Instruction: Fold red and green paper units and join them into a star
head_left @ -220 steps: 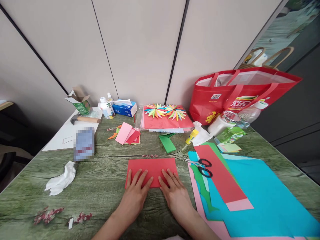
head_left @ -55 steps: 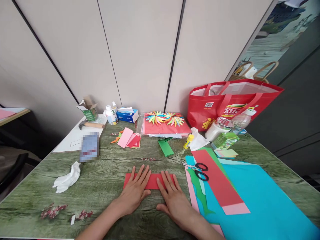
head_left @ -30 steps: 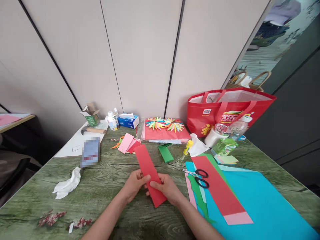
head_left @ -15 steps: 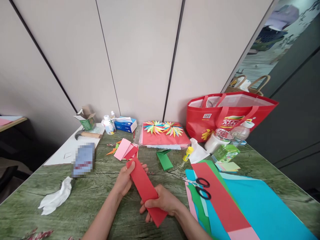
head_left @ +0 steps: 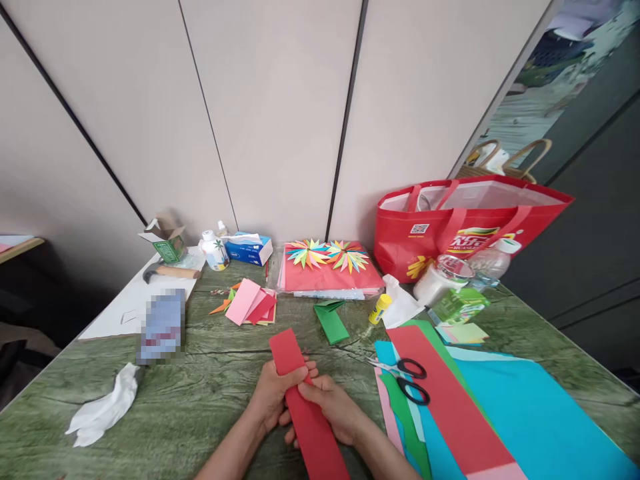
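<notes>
A long strip of red paper (head_left: 316, 437) slants across the front middle of the table, held up in both hands. My left hand (head_left: 280, 393) grips its left edge, thumb on top and fingers beneath. From the right, my right hand (head_left: 333, 403) pinches the strip near the same spot, its thumb close to the left thumb. The strip's lower end runs to the bottom of the view. Beyond the hands lie a folded green paper piece (head_left: 331, 323) and a small pile of pink and red paper pieces (head_left: 245, 301).
Black-handled scissors (head_left: 413, 380) rest on coloured sheets (head_left: 530, 407) at the right. Behind them are a yellow glue stick (head_left: 380, 309), a jar (head_left: 443, 280) and a red bag (head_left: 415, 240). At left lie a crumpled tissue (head_left: 107, 408) and a hammer (head_left: 173, 271). Paper stars (head_left: 307, 254) sit at the back.
My hands have come together at the middle of the red strip, the left sliding down from its upper end. The strip has moved nearer to me. The view has shifted slightly.
</notes>
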### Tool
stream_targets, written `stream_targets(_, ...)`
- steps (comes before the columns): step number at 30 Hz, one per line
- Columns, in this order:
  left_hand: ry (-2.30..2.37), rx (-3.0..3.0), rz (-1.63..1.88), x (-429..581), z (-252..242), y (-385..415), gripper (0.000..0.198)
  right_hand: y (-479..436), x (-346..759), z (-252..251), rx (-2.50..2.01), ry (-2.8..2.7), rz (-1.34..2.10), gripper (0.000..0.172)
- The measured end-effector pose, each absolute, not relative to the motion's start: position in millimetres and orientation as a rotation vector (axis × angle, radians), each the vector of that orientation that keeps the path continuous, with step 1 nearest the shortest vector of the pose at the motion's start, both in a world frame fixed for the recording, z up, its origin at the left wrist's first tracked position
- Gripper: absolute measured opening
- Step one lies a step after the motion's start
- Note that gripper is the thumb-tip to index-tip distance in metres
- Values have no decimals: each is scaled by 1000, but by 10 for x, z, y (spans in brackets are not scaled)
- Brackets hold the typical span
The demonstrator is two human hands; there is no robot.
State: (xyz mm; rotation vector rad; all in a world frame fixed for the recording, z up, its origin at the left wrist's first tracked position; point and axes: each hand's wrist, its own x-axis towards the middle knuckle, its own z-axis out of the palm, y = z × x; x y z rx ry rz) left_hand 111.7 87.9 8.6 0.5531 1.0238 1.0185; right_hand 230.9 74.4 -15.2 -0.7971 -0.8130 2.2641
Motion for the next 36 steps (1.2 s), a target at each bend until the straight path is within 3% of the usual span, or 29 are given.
stream_targets(5, 1095, 403, 1190, 961, 130, 1012, 27, 748, 2316, -142, -723, -888, 2319, 48)
stream_targets(10, 1085, 383, 1241, 709, 195, 1135, 30, 723, 2323, -105, -575, -920, 2394, 44)
stream_targets(17, 869, 569, 1015, 736, 190, 1070, 38, 668, 2315, -118, -592, -921, 2151, 50)
stream_targets(22, 906, 544, 1041, 636, 126, 1096, 34, 654, 2289, -121, -678, -923, 2051, 52)
stream_targets(26, 910, 523, 989, 617, 82, 1081, 34, 690, 2340, -96, -745, -1126, 1832, 38)
stream_targets(30, 779, 533, 909, 688, 118, 1040, 31, 710, 2367, -120, -805, -1503, 1373, 20)
stream_targets(36, 631, 606, 884, 660, 165, 1029, 33, 727, 2367, -141, -794, -1535, 1045, 21)
